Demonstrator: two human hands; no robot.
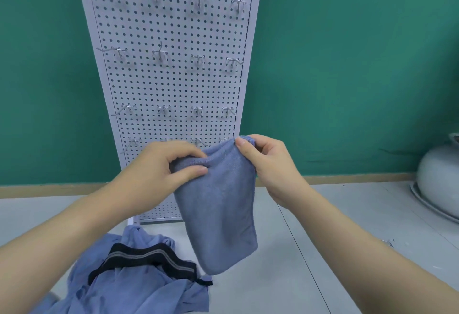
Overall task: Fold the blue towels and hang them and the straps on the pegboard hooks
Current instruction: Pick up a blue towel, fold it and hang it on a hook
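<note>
We held the folded blue towel [218, 204] up in the air in front of the white pegboard [171, 70], above the grey table [310, 251]. Our left hand [159, 167] pinched its top left edge between thumb and fingers, and our right hand [268, 162] pinched the top right corner. Below, a black strap [146, 259] lay on a heap of crumpled blue towels [134, 289]. The metal hooks [160, 54] carried nothing.
</note>
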